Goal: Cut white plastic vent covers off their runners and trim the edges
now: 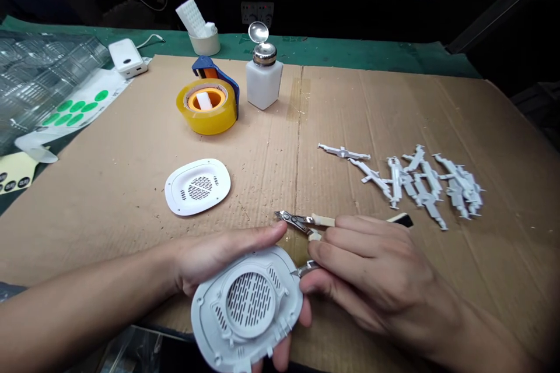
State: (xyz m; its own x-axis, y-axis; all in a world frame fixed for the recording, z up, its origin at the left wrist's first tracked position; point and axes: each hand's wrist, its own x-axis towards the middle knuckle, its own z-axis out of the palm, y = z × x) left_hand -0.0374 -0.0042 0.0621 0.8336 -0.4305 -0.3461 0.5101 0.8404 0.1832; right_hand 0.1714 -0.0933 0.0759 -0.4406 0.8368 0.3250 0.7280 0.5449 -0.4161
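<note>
My left hand [210, 259] holds a light grey plastic cover [286, 297], thumb along its upper edge and fingers beneath. The cover's inner side faces up, showing a round slotted grille and small clips along the rim. My right hand [371, 268] is closed around a small metal-bladed tool [308, 268], whose tip touches the cover's right edge. Most of that tool is hidden in the fingers. Nippers [295, 221] with cream handles lie just beyond, partly covered by my right hand. A second, white cover [175, 189] rests on the cardboard, outer side up.
Cardboard [262, 175] covers the table. Several grey plastic pieces [431, 180] are heaped at right. Toward the back stand a tape dispenser [219, 122], a pump bottle [263, 84] and a white cup [205, 44]. A white device [126, 57], sticker sheets [90, 102] and clear plastic trays [44, 76] lie left.
</note>
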